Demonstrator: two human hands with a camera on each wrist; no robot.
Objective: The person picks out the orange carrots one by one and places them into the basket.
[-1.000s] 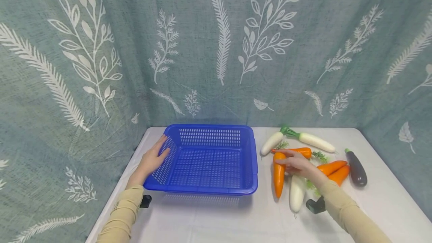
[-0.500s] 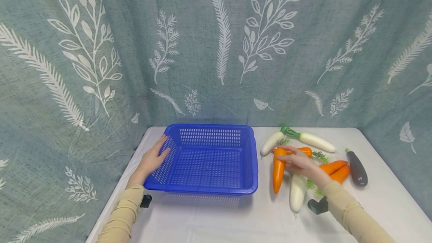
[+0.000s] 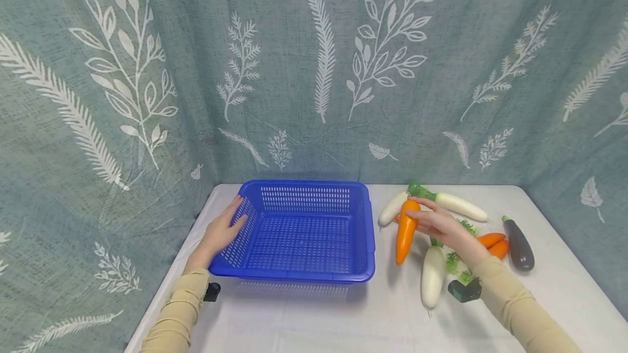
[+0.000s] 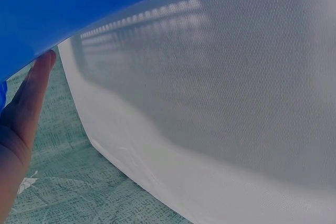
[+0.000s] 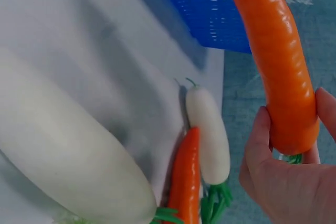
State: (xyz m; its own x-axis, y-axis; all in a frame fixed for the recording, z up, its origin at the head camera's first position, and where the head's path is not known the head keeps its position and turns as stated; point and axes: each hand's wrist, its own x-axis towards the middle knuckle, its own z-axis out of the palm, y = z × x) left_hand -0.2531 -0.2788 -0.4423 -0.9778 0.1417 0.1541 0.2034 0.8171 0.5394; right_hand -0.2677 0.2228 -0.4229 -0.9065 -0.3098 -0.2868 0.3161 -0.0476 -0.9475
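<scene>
My right hand (image 3: 438, 225) pinches an orange carrot (image 3: 406, 233) near its thick end, the tip pointing down toward me. The right wrist view shows this carrot (image 5: 281, 72) raised above the tabletop, thumb and fingers on either side of its thick end. My left hand (image 3: 219, 237) rests at the left side of a blue plastic basket (image 3: 294, 277), fingers straight against its rim. In the left wrist view, straight fingers (image 4: 34, 90) touch the basket's outer side. A white radish (image 3: 433, 279) lies on the cloth just below my right hand.
Two more white radishes (image 3: 461, 207) with green tops lie at the back. Other orange carrots (image 3: 497, 249) are partly hidden behind my right arm, and an eggplant (image 3: 519, 247) lies at the right. A patterned curtain (image 3: 314, 70) hangs behind the white-covered table (image 3: 304, 326).
My right hand has lifted the carrot up off the table and moved it slightly back, away from me. The left hand and the basket have stayed in place.
</scene>
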